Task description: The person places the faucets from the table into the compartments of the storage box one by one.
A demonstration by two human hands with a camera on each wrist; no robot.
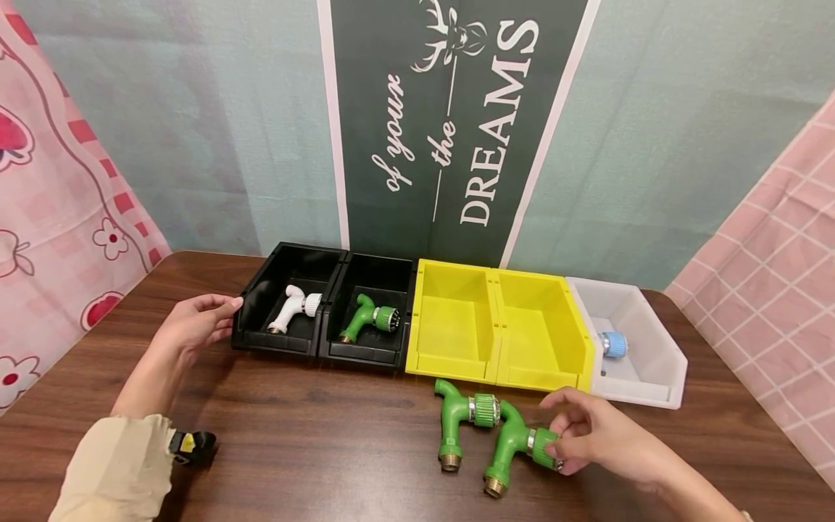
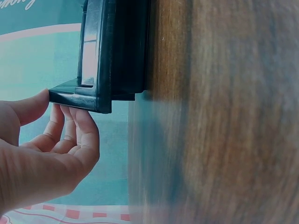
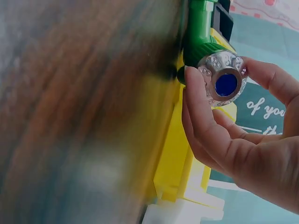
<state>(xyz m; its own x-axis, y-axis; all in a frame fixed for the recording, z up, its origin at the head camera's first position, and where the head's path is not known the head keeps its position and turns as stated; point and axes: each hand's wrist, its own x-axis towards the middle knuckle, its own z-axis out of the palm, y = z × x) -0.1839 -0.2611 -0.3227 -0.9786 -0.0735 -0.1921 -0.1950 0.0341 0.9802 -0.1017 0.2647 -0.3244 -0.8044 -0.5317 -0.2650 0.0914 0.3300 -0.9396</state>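
Note:
My left hand [image 1: 198,322] is at the left end of the bin row. Its thumb and fingers pinch the side wall of the outer black bin [image 2: 80,100]. That bin holds a white tap [image 1: 287,312]; the black bin [image 1: 362,354] beside it holds a green tap [image 1: 357,319]. On the table, in front of the yellow bins, lie two more green taps. One tap [image 1: 450,420] lies apart from my hands, its knob close to the other's spout. My right hand [image 1: 596,435] has thumb and fingers around the knob of the nearer green tap [image 1: 505,453], whose silver end cap [image 3: 224,77] faces the wrist camera.
Two yellow bins [image 1: 452,365] stand mid-row, joined side by side. At the right end, a white bin [image 1: 659,362] holds a tap with a light blue knob [image 1: 615,344]. A printed curtain [image 1: 280,130] hangs behind the wooden table [image 1: 313,435]; pink cloths hang at both sides.

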